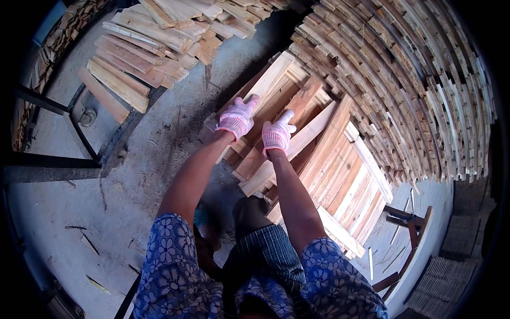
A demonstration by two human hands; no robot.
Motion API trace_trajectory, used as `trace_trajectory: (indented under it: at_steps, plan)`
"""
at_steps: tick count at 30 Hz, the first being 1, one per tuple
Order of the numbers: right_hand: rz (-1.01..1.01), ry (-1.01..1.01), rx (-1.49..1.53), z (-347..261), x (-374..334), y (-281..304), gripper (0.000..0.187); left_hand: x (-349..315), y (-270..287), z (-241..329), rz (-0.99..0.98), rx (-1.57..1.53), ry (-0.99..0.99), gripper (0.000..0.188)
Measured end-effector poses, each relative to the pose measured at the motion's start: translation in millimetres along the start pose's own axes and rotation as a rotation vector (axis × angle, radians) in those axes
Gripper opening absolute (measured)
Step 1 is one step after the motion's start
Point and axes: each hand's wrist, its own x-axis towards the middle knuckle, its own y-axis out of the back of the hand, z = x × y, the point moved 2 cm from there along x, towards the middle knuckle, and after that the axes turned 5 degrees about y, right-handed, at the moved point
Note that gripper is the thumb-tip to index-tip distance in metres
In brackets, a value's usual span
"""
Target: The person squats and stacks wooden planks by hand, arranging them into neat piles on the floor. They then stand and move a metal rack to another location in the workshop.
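My left hand point(237, 118), in a pink-and-white knitted glove, is closed round the near part of a pale wooden plank point(272, 76). Just to its right, my gloved right hand point(278, 133) grips a browner, rough-edged plank point(305, 99); part of its grasp is hidden beneath the glove. Both boards lie slanted on a stack of wooden planks, beside another light plank point(313, 129) that leans to the right of my right hand.
A slatted wooden panel point(345, 183) stands right of my right arm. A tall stack of boards point(388, 80) rises behind it. Loose planks point(133, 64) lie piled at the far left, near a black metal frame point(79, 133). Wood scraps litter the concrete floor point(133, 196).
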Motion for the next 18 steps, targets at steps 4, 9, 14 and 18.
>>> trace_trajectory:
  at_steps: [4, 9, 14, 18]
  plan:
    - [0.000, -0.037, 0.004, -2.6, 13.6, -18.3, 0.093, 19.0, 15.1, -8.9, 0.006, 0.026, -0.029, 0.077]
    - [0.043, 0.169, 0.048, -18.1, 38.9, -38.2, 0.080, 25.1, 18.7, -22.7, -0.060, -0.158, -0.073, 0.067]
    - [-0.084, 0.249, 0.233, -32.7, 44.0, -69.5, 0.067, 27.5, 14.9, -28.5, 0.038, -0.293, -0.059, 0.065]
    - [-0.110, 0.425, 0.001, -3.9, 110.3, -20.5, 0.072, 5.7, 18.5, -21.7, 0.233, -0.019, -0.129, 0.080]
